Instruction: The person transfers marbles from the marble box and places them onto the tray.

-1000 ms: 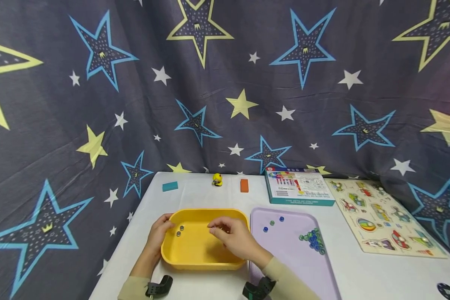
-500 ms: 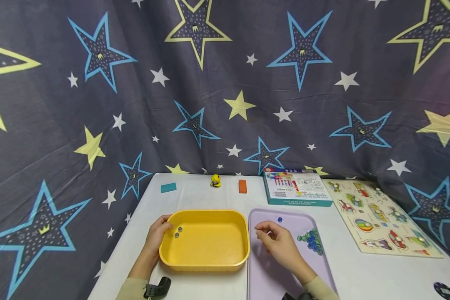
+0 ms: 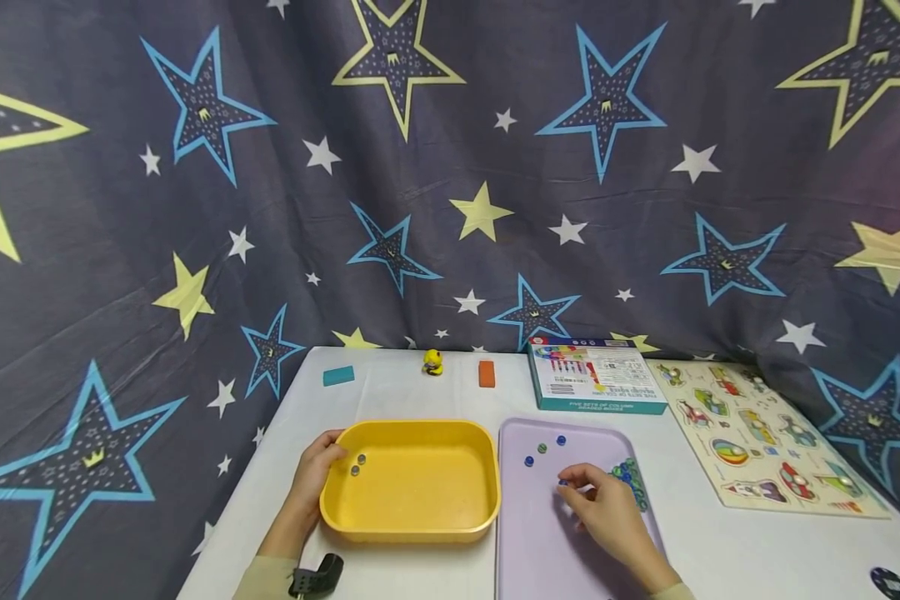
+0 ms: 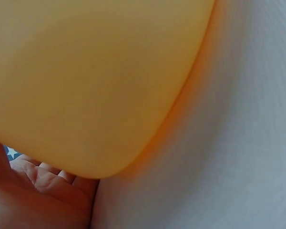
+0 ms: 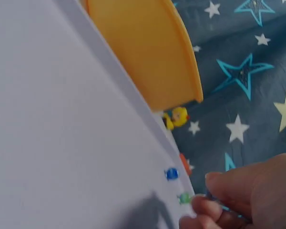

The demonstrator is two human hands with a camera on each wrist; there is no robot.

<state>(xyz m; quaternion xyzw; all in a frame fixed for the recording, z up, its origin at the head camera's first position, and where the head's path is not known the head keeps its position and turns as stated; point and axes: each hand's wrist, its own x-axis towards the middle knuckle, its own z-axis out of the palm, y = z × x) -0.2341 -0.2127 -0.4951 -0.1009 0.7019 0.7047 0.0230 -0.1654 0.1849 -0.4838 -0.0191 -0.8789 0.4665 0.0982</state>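
Note:
My left hand [image 3: 317, 473] grips the left rim of the yellow bin [image 3: 412, 533], thumb over the edge; its palm [image 4: 43, 191] shows beside the bin wall in the left wrist view. Inside the bin, near its left side, lie two small grey-looking marbles [image 3: 358, 465]. Over the lilac tray [image 3: 528, 533], my right hand [image 3: 607, 512] pinches a blue marble [image 3: 562, 482] between thumb and fingertips. Farther back on that tray sit two blue marbles [image 3: 561, 440] and a green marble [image 3: 542, 448]. A pile of blue and green marbles [image 3: 630, 479] at the tray's right edge is partly hidden by the right hand.
Along the back of the table stand a teal block [image 3: 338, 376], a yellow toy figure [image 3: 432, 362], an orange block [image 3: 487, 374] and a flat box [image 3: 600, 379]. A picture puzzle board [image 3: 757, 442] lies at right, with a black round piece [image 3: 892, 582] near the front corner.
My right hand has moved right, from above the yellow bin to the tray beside the marble pile, and now pinches a blue marble. The left hand stays on the bin.

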